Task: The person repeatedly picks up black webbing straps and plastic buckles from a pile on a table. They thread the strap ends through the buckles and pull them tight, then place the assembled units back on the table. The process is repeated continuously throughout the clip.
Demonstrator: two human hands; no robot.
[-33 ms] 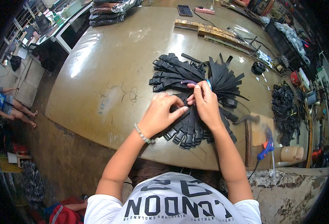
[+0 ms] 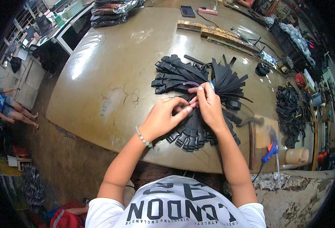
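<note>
My left hand (image 2: 163,116) is closed in a pinch over a large bundle of black straps, its fingertips meeting those of my right hand (image 2: 210,104). My right hand is closed too, with a slim purple and blue item (image 2: 192,83) showing at its fingers; its kind is unclear. What lies between the fingertips is hidden. Black webbing straps (image 2: 180,78) with plastic buckles fan out to the left, and more buckle ends (image 2: 190,138) point towards me. Loose strap ends (image 2: 230,78) spread to the right.
On the brown table (image 2: 99,72), a hammer (image 2: 253,121) and a blue glue gun (image 2: 270,150) lie at right, near a beige cup (image 2: 297,156). More black straps (image 2: 287,114) pile beyond. Wooden bars (image 2: 213,32) and a phone (image 2: 188,11) lie at the back.
Both hands stay over the straps. My left fingertips have shifted slightly right, closer against my right fingers, and the right fingers have moved a little. The bundle looks unchanged.
</note>
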